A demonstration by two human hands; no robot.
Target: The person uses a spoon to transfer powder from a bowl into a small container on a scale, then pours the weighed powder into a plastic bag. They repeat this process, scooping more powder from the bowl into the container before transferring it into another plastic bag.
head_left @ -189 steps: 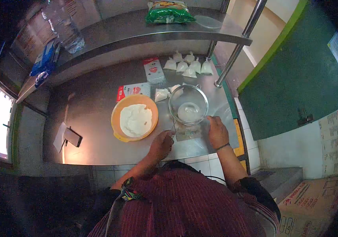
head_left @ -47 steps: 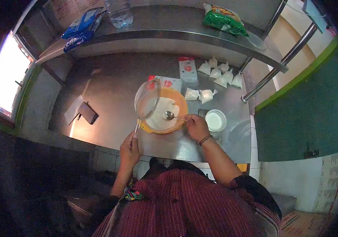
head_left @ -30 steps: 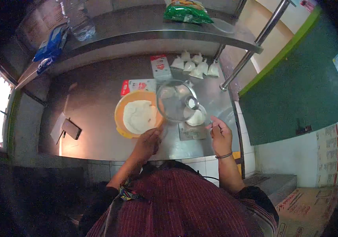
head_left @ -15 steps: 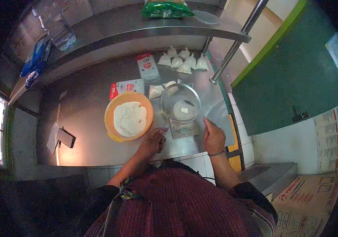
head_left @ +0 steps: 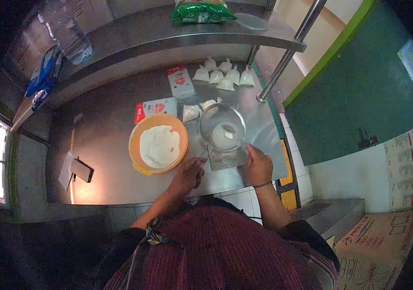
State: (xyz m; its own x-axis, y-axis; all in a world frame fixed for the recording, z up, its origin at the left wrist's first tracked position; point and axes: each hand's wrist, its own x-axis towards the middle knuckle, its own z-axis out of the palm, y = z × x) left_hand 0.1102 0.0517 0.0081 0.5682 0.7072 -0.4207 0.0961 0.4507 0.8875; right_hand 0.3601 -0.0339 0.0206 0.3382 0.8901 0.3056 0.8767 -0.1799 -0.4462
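Note:
My left hand [head_left: 189, 174] is closed around the thin handle of a round metal sieve [head_left: 201, 126]. The sieve sits level over a kitchen scale [head_left: 225, 160], and a small white lump [head_left: 228, 135] shows within its rim, over a pale round patch. At the sieve's lower right edge, my right hand [head_left: 258, 166] has its fingers curled, with the fingertips right at the rim. To the left stands an orange bowl [head_left: 135, 145] holding white powder [head_left: 159, 147]. Two small bags of white powder [head_left: 191, 113] lie behind the sieve, one partly covered by it.
Several tied bags of white powder [head_left: 225, 83] stand at the back. Two red-and-white packs [head_left: 156, 108] [head_left: 181, 82] lie behind the bowl. A phone on a stand [head_left: 82, 170] is at the left. Above runs a metal shelf [head_left: 143, 41] with a green package [head_left: 202, 12]; a post [head_left: 284, 67] rises at right.
My right hand has moved slightly left, from beside the sieve up to its rim. My left hand keeps hold of the sieve handle, and the sieve has shifted very slightly.

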